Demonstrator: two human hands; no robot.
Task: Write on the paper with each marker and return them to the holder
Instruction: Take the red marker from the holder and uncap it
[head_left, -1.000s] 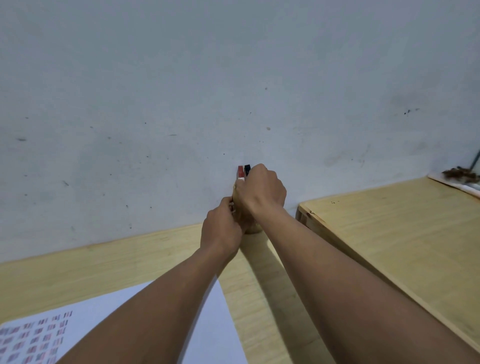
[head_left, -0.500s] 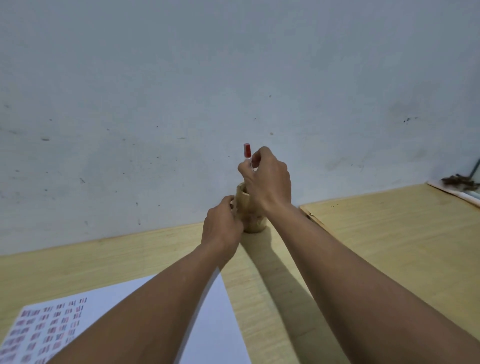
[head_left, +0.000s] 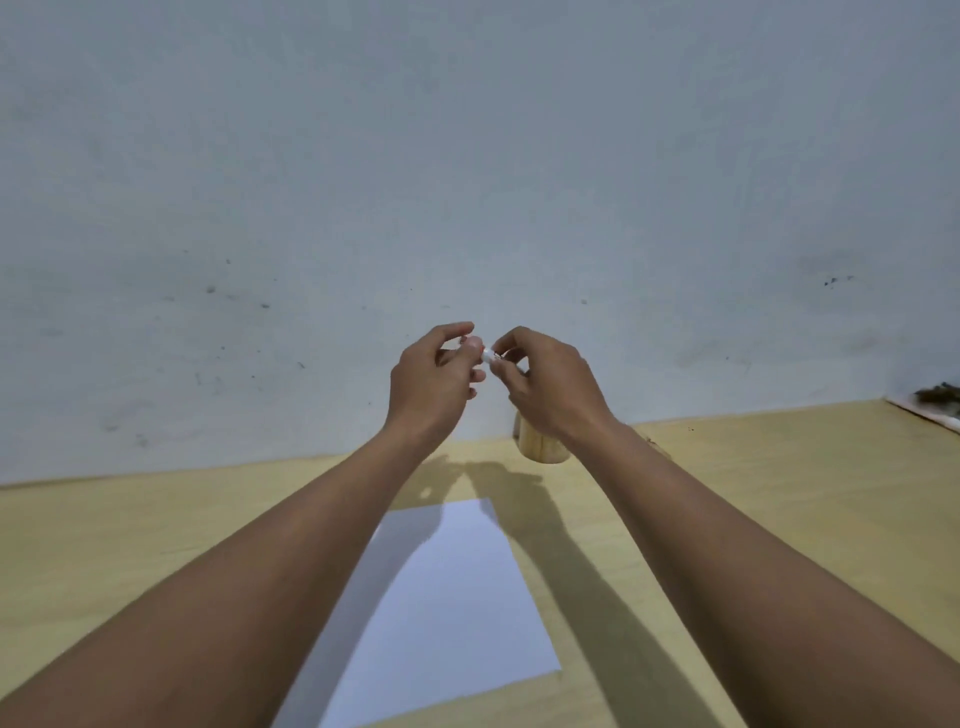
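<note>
Both hands are raised together in front of the wall, above the table. My right hand (head_left: 545, 384) pinches a marker (head_left: 489, 356), of which only a short white piece shows between the fingertips. My left hand (head_left: 434, 376) meets it from the left, fingers curled around the marker's other end, which is hidden. The wooden holder (head_left: 540, 447) stands against the wall just below my right wrist, mostly covered by it. A white sheet of paper (head_left: 457, 597) lies on the table between my forearms.
The light wooden table (head_left: 130, 530) runs to a grey wall. A second tabletop (head_left: 831, 467) adjoins on the right, with dark debris on something white (head_left: 935, 400) at its far right edge.
My right hand lifted the red-capped marker out of the holder and brought it up and left. My left hand let go of the holder and rose to meet the marker. The view tilted.
</note>
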